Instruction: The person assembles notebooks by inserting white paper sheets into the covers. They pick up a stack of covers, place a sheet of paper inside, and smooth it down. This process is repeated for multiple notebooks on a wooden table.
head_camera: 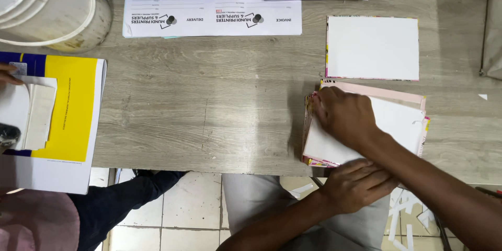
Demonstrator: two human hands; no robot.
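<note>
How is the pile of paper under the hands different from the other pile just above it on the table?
The near stack is pressed by the right hand and touched at its edge by the left hand; the far stack lies untouched. The near stack is fanned and crooked, with a pink sheet showing; the far stack is squared up. Both are topped with white paper, show colourful edges, and lie on the wooden table.

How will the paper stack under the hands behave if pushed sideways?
The paper stack is probably floppy and apt to fan out: its sheets already sit skewed. It overhangs the table edge, so it could tip off. The right hand presses it flat.
</note>
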